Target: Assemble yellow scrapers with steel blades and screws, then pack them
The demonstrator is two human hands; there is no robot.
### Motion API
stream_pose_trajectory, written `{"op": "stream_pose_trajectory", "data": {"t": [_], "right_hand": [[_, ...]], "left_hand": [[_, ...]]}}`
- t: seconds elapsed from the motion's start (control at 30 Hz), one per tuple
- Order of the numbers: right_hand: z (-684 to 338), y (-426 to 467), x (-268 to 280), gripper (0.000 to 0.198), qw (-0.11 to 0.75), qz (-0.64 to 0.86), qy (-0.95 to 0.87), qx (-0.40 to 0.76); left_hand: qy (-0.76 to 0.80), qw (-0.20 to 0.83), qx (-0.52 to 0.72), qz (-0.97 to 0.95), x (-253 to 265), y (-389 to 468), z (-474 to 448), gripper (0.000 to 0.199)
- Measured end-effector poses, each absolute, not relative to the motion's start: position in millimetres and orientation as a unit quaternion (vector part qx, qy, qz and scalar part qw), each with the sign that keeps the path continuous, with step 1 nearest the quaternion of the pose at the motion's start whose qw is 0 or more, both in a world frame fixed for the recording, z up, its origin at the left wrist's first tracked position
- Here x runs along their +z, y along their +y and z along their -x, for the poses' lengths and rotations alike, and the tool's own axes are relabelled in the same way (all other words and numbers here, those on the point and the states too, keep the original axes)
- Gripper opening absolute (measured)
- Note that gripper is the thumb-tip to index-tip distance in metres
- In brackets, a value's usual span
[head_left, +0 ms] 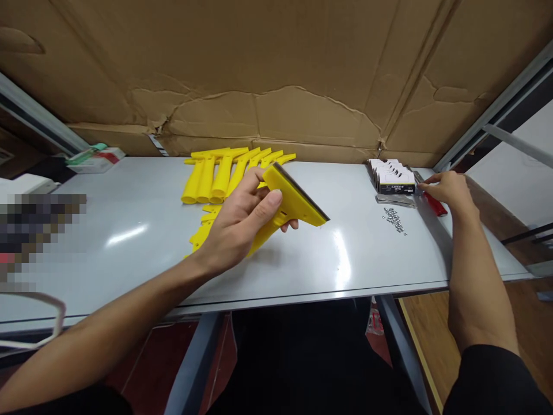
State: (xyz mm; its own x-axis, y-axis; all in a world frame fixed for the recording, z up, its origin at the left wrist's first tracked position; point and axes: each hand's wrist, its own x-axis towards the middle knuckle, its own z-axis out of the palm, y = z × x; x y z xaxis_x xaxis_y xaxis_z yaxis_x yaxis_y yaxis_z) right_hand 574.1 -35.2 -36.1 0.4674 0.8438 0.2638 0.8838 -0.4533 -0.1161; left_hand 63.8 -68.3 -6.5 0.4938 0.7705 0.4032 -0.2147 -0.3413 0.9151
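My left hand (242, 222) is wrapped round a yellow plastic scraper (294, 202), held tilted above the table with its dark straight edge facing up and to the right. At the table's right end is my right hand (447, 189), fingertips drawn together beside the white-and-black small boxes (395, 177). A red-handled tool (434, 204) lies under those fingers; whether they grip it is hidden. Thin flat metal strips (395, 200) lie in front of the boxes. Nearer me is a scattered pile of small metal pieces (393, 220), too small to name.
Several more yellow scrapers (222, 176) lie in a row at the back, with other yellow pieces (201, 233) partly behind my left arm. A cardboard sheet (276, 75) stands behind the white table (142, 271). A white-and-green box (95, 160) sits at the back left.
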Motion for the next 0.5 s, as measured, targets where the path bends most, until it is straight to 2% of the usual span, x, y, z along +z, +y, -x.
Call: {"op": "stream_pose_trajectory", "data": {"t": [0.1,0.17,0.27,0.43,0.5], "right_hand": [[-566.5,-32.5,-37.5,0.028,0.094,0.871,-0.479,-0.064],[-562.3,-31.0,-36.8,0.030,0.088,0.875,-0.471,-0.066],[-557.6,-28.9,-36.6,0.033,0.084,0.872,-0.478,-0.068],[-549.8,-25.1,-42.5,0.029,0.091,0.860,-0.498,-0.063],[-546.5,-25.6,-42.2,0.028,0.106,0.859,-0.496,-0.069]], "left_hand": [[0.160,0.352,0.510,-0.768,-18.6,-62.4,-59.5,0.013],[0.118,0.260,0.442,-0.850,-26.3,-55.0,-56.3,0.016],[0.116,0.225,0.329,-0.910,-34.0,-44.9,-55.7,0.016],[0.119,0.152,0.269,-0.944,-40.2,-35.4,-62.4,0.003],[0.116,0.121,0.254,-0.953,-42.0,-32.2,-62.8,0.011]]}}
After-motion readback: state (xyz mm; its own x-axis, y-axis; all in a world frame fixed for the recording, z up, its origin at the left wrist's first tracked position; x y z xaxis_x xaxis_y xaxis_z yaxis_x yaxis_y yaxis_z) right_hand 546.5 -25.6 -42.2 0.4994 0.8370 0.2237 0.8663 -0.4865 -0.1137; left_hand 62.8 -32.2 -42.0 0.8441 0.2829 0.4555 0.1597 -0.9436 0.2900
